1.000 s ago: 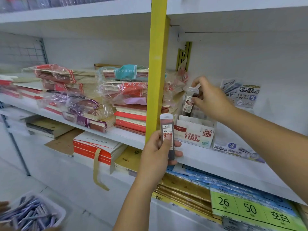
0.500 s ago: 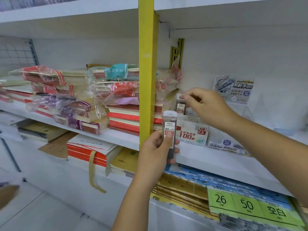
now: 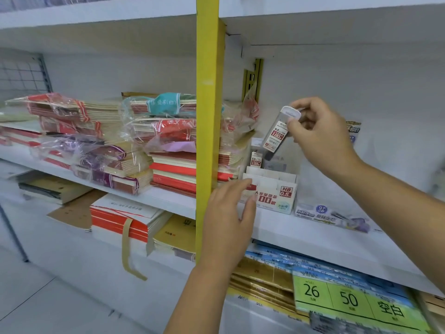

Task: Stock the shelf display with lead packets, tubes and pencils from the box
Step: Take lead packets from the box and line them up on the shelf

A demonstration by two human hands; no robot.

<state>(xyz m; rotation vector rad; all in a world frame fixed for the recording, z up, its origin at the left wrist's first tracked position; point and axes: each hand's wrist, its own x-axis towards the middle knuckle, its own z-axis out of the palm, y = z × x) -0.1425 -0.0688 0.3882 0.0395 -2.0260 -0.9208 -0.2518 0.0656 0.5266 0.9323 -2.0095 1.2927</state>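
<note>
While the right hand (image 3: 320, 138) pinches a tilted lead tube (image 3: 277, 133) above the display box (image 3: 277, 198), the left hand (image 3: 228, 218) touches its front with straight fingers. Entering aslant, the tube may snag a divider (image 3: 272, 175).

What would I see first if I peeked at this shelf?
The bright yellow post running down the middle grabs you first. Right of it, the right hand pinches a tilted lead tube above the white display box, with the left hand open at the box's front.
</note>
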